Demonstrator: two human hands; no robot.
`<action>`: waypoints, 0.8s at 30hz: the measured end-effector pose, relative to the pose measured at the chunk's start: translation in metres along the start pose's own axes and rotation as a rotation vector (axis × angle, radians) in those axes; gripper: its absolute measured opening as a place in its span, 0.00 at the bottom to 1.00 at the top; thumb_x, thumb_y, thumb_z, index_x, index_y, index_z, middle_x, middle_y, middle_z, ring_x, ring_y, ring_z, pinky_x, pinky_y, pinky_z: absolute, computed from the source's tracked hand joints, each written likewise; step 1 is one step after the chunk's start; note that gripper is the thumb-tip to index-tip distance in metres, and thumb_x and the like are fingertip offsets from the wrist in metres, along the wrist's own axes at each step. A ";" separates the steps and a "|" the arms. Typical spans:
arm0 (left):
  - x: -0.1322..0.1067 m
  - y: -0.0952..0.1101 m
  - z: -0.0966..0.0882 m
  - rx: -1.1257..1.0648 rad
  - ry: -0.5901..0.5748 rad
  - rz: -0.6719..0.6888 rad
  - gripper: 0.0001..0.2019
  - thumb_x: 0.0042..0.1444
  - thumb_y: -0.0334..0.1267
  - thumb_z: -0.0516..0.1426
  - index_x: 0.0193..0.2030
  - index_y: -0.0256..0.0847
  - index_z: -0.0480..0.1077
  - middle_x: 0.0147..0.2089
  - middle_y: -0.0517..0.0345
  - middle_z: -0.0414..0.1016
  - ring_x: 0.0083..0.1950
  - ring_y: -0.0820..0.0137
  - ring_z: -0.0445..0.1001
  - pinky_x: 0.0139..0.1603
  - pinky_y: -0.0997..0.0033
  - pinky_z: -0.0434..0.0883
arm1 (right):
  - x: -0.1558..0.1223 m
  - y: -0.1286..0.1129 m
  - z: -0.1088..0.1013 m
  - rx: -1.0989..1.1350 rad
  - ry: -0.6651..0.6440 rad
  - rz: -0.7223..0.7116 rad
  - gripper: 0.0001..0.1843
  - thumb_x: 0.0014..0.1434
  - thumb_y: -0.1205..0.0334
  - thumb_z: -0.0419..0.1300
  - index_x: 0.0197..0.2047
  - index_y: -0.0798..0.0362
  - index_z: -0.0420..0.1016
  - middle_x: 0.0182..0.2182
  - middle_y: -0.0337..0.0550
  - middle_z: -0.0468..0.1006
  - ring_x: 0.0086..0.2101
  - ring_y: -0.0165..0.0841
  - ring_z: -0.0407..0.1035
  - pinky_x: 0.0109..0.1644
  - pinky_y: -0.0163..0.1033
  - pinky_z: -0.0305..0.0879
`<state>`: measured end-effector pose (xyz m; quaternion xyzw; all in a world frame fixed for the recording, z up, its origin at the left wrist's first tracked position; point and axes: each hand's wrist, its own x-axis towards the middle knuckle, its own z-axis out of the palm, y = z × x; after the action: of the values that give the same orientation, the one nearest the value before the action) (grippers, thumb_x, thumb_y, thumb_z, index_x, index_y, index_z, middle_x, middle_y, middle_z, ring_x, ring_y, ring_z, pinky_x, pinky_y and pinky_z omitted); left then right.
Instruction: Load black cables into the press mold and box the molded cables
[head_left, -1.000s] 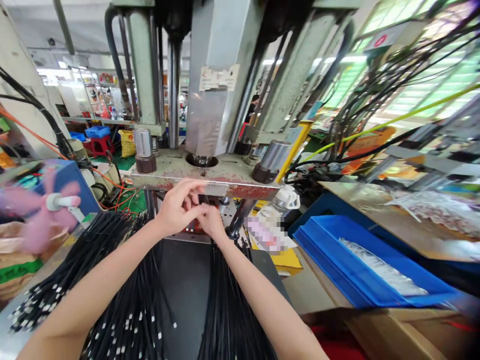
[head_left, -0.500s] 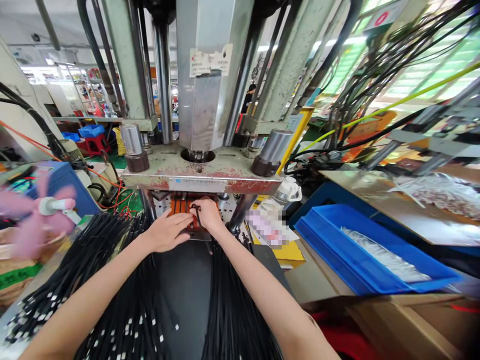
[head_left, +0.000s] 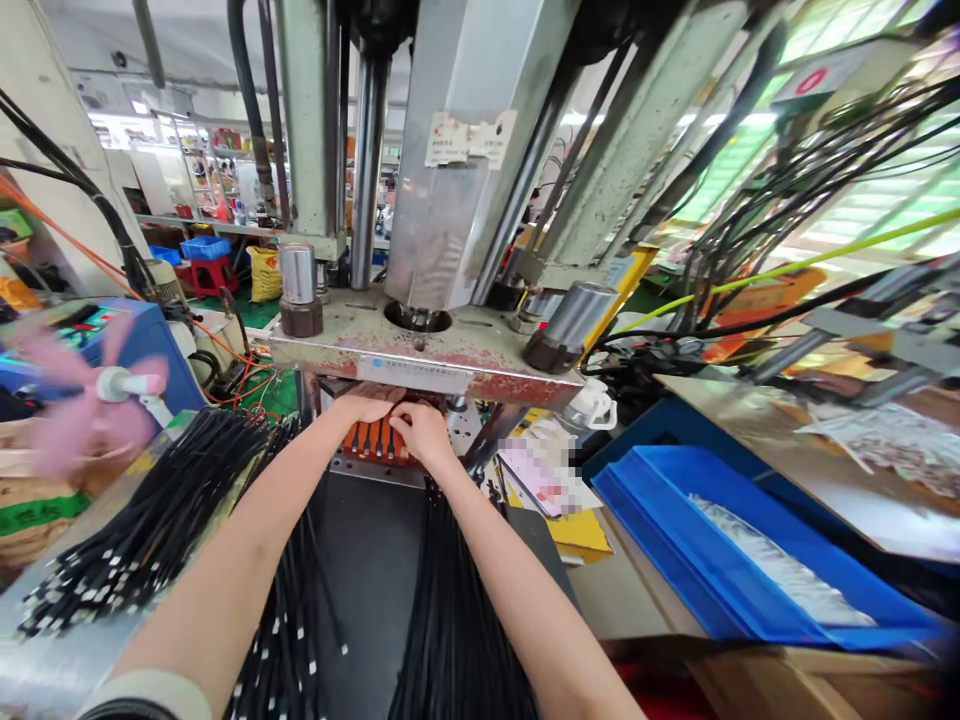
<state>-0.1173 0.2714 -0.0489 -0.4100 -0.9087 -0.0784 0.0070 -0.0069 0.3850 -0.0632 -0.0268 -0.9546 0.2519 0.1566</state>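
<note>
Many loose black cables [head_left: 457, 610] lie nearest; beyond, cable ends [head_left: 379, 440] sit in an orange fixture [head_left: 373, 442], just this side of the bent right hand [head_left: 424, 434] and partly hidden left hand [head_left: 373, 402]. Whether either's fingers pinch anything, I cannot tell.

We see a pink fan [head_left: 112, 385] with blurred blades beyond the left edge of our worktop [head_left: 30, 680], a yellow sack [head_left: 264, 273] beside a red stool [head_left: 214, 278] on the green floor [head_left: 259, 315], a clear bag [head_left: 892, 430] on a brown board [head_left: 742, 425], a blue bin [head_left: 645, 510] of pale strips [head_left: 780, 560] near the board's closest edge.
</note>
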 end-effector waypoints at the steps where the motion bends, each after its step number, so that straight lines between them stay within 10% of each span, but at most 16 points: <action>1: -0.010 -0.001 0.002 -0.004 0.020 -0.010 0.24 0.67 0.46 0.40 0.59 0.36 0.65 0.61 0.47 0.69 0.60 0.64 0.68 0.60 0.65 0.62 | -0.009 0.006 -0.004 0.019 0.032 -0.030 0.09 0.59 0.64 0.59 0.42 0.52 0.79 0.34 0.44 0.78 0.36 0.34 0.71 0.44 0.36 0.63; 5: -0.080 -0.008 0.022 -0.001 0.155 -0.121 0.24 0.68 0.38 0.34 0.60 0.34 0.61 0.62 0.43 0.66 0.62 0.65 0.64 0.61 0.65 0.61 | -0.074 0.043 -0.021 -0.114 0.169 0.063 0.14 0.65 0.58 0.52 0.42 0.56 0.76 0.36 0.51 0.78 0.38 0.39 0.72 0.43 0.40 0.64; 10: -0.150 -0.003 0.056 0.258 0.088 -0.338 0.18 0.64 0.42 0.47 0.44 0.30 0.71 0.47 0.37 0.71 0.51 0.51 0.68 0.49 0.54 0.65 | -0.136 0.066 -0.020 -0.426 -0.325 0.345 0.21 0.63 0.49 0.53 0.31 0.55 0.76 0.31 0.57 0.79 0.34 0.46 0.75 0.34 0.42 0.60; 15: -0.146 -0.006 0.063 0.252 -0.015 -0.415 0.17 0.62 0.28 0.42 0.45 0.27 0.72 0.46 0.36 0.72 0.49 0.53 0.70 0.47 0.56 0.63 | -0.138 0.065 -0.018 -0.224 -0.314 0.372 0.14 0.62 0.58 0.52 0.28 0.52 0.74 0.29 0.48 0.80 0.35 0.42 0.75 0.35 0.39 0.58; 24: -0.152 -0.011 0.053 0.049 -0.017 -0.422 0.11 0.57 0.40 0.57 0.41 0.34 0.73 0.49 0.38 0.73 0.55 0.49 0.68 0.55 0.50 0.58 | -0.141 0.036 -0.025 0.405 -0.069 0.160 0.13 0.59 0.53 0.53 0.38 0.52 0.71 0.22 0.38 0.73 0.25 0.33 0.68 0.32 0.36 0.61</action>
<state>-0.0218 0.1596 -0.1147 -0.2112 -0.9760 -0.0523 -0.0071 0.1334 0.4100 -0.1006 -0.0618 -0.8842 0.4507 0.1055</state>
